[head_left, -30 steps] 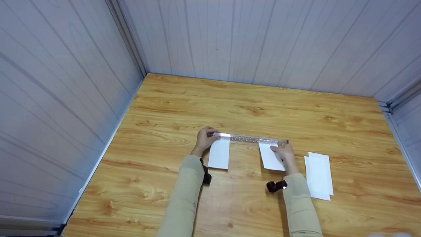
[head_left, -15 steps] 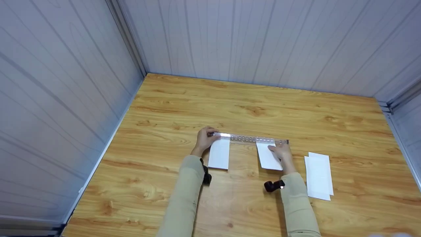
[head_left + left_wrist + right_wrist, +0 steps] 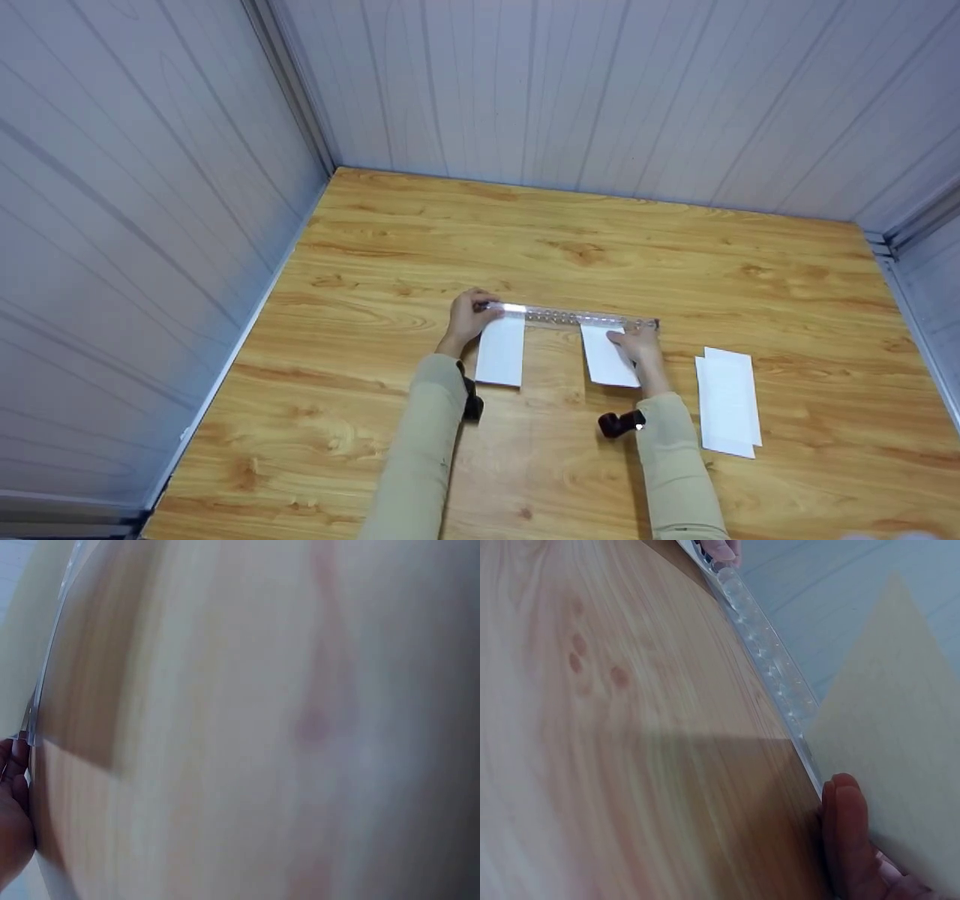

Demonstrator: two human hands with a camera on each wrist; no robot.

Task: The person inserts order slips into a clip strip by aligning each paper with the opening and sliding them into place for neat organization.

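Observation:
A long, clear plastic strip (image 3: 555,317) with rows of round bumps lies across the table between both hands. At its left end my left hand (image 3: 466,321) grips it, thumb toward me. One white card (image 3: 501,352) extends from the strip toward me beside that hand. My right hand (image 3: 643,351) pinches a second white card (image 3: 606,361) near the strip's right end; this card meets the strip at its far edge. In the right wrist view the card (image 3: 892,735) stands tilted above the fingers. Whether the right hand also touches the strip I cannot tell.
Two overlapping white cards (image 3: 727,401) lie on the wood-patterned table (image 3: 570,255) to the right. Pale panel walls (image 3: 465,90) rise behind and at the sides. A small black camera (image 3: 621,425) sits at each wrist.
My right hand has slid slightly left, taking its card a little left along the strip. The left hand, the strip and the left card stay where they were.

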